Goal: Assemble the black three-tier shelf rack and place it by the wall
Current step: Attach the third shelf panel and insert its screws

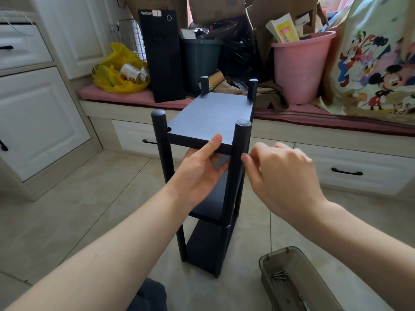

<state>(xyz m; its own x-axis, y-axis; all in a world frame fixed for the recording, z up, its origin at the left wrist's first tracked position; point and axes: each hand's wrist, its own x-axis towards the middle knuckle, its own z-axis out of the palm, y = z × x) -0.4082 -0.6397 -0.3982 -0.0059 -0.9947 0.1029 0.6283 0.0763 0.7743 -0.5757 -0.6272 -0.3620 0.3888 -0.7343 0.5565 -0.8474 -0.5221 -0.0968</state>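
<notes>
Rack: black three-tier shelf rack (208, 113) stands upright on beige tiled floor (112, 198), right in front of the person, near a pink-cushioned window bench (134, 95); not yet by a wall.
Step (judged): fastening flat black top shelf board (208, 122) to round black near right post (238, 182).
Risk 1: small silver screw (243, 155) could slip from the fingertips and roll off over the tiles; the pinch is tiny, the part barely visible.
Risk 2: screw going in crooked if board hole and post hole do not line up; the hole itself cannot be seen.
Risk 3: tall narrow rack could tip or twist under sideways push if the steadying grip loosens.
Left hand: left hand (199, 169) clamps the board's front edge, thumb flat on top, fingers underneath, forearm reaching straight in.
Right hand: right hand (276, 171) knuckles up, wrist bent, thumb and forefinger pinched together on the screw, touching the post at board level.
Lower joint: a screw head (228, 226) shows on the same post lower down.
Spares: translucent grey plastic tray (266, 269) on the floor at right, loose screws (279, 275) inside.
</notes>
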